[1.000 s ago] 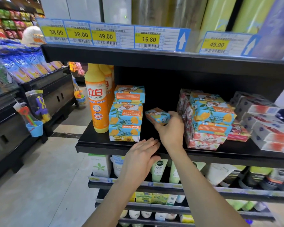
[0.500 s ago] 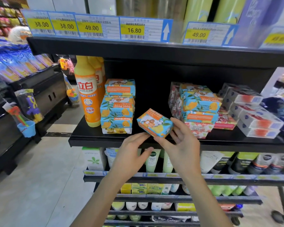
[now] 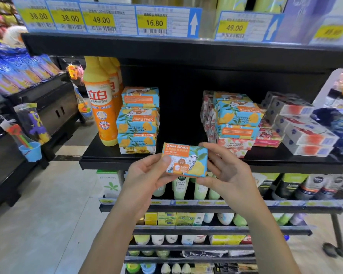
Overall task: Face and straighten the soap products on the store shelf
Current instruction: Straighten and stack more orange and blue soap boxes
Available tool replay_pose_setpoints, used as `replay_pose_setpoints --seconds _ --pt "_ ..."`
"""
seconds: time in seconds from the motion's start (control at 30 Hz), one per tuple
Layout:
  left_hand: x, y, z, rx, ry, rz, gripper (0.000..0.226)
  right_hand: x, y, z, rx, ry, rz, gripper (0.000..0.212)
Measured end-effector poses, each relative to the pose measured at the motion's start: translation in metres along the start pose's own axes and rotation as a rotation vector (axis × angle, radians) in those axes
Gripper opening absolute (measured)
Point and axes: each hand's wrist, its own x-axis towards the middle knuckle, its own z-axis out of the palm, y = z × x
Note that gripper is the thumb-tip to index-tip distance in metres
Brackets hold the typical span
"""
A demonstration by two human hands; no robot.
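Goat Soap bar (image 3: 185, 162) — one paper-wrapped block in blue, orange and yellow — is held in the air just in front of the front lip of the black shelf (image 3: 111, 164). Its printed face is toward the viewer and reads upright. At its left end the left hand (image 3: 147, 175) pinches it, thumb on the face. At the other end the right hand (image 3: 226, 171) curls round it, fingers behind.

It is probably light and firm, a solid cake that will not flex. The smooth wrap may slide and the corners could scuff, so the two short ends look the safest hold.

On the shelf behind, the left stack (image 3: 138, 123) holds four matching bars, two with lettering upside down. A gap separates it from the right stack (image 3: 237, 115), where three blue bars sit skewed on at least two peach-patterned ones. Far right, white boxes (image 3: 305, 133) are heaped — count unclear. Far left stand orange detergent bottles (image 3: 100, 107), seemingly three in a row. Above hang five readable price tags (image 3: 152, 22).
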Motion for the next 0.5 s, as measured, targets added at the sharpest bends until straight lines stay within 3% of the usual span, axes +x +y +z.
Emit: replay_pose_setpoints --seconds 0.2,0.5 --pt "-0.005 -0.006 0.0 -0.098 0.039 -0.005 0.039 -0.002 -0.002 0.008 -0.054 0.006 0.08 0.073" --pt "-0.009 -0.007 0.005 -0.098 0.078 -0.002 0.038 0.006 -0.005 0.022 0.029 0.18 0.197 0.041"
